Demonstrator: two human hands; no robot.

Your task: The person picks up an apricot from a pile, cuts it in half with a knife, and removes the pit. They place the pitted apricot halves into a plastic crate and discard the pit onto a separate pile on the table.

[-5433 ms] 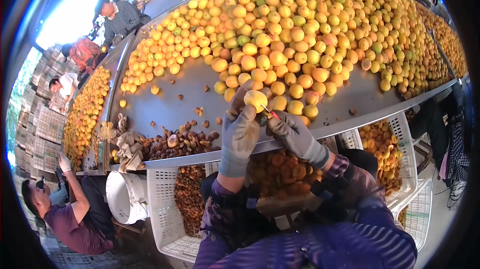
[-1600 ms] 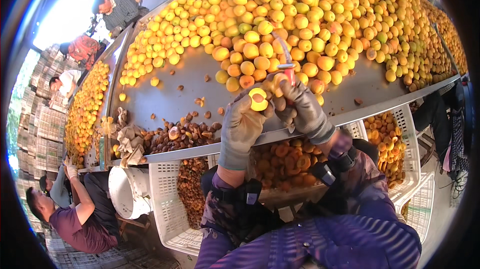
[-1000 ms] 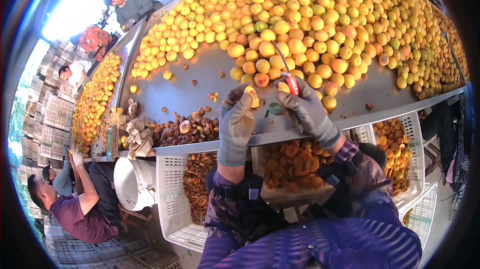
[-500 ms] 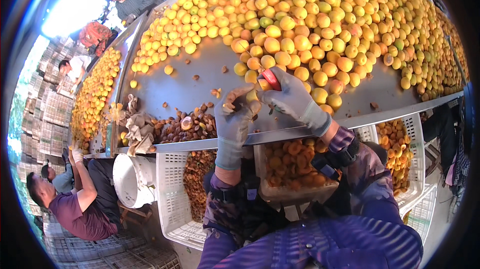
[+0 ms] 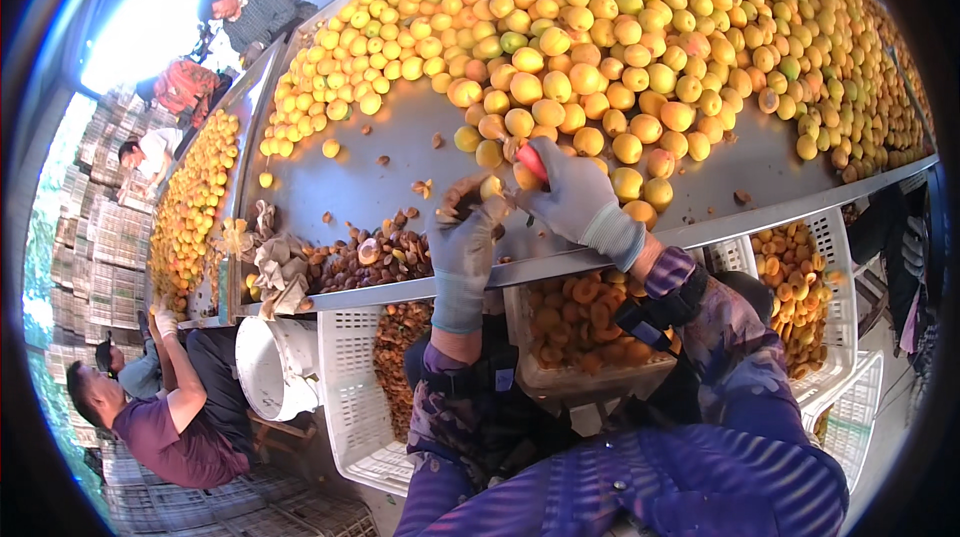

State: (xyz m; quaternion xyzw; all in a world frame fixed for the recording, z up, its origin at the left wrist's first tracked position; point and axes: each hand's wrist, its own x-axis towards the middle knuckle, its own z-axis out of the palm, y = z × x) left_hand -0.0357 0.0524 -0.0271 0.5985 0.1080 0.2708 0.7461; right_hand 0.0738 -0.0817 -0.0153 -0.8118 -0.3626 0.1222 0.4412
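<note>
My left hand (image 5: pixel 463 249), in a grey-white work glove with bare fingertips, is closed around a yellow apricot (image 5: pixel 490 187) above the near edge of the metal table. Close on its right, my gloved right hand (image 5: pixel 583 199) grips a small red-handled tool (image 5: pixel 532 162); its working end is hidden, so I cannot tell its exact kind. The fingertips of both hands nearly meet at the apricot. Just beyond them lies a large heap of whole apricots (image 5: pixel 640 57). Brown pits (image 5: pixel 375 262) are piled beside my left hand.
Below the metal table edge (image 5: pixel 700 230) stand a bin of apricot halves (image 5: pixel 580 332), a white crate (image 5: pixel 352 392) with brown pieces and another crate (image 5: pixel 838 287) of halves. A white bucket (image 5: pixel 272 367) and crumpled cloth (image 5: pixel 280 272) are at left. Several people work along the left side.
The view has shifted slightly. My right hand and the red-handled tool have turned a little, and the apricot in my left hand now shows less between the fingers.
</note>
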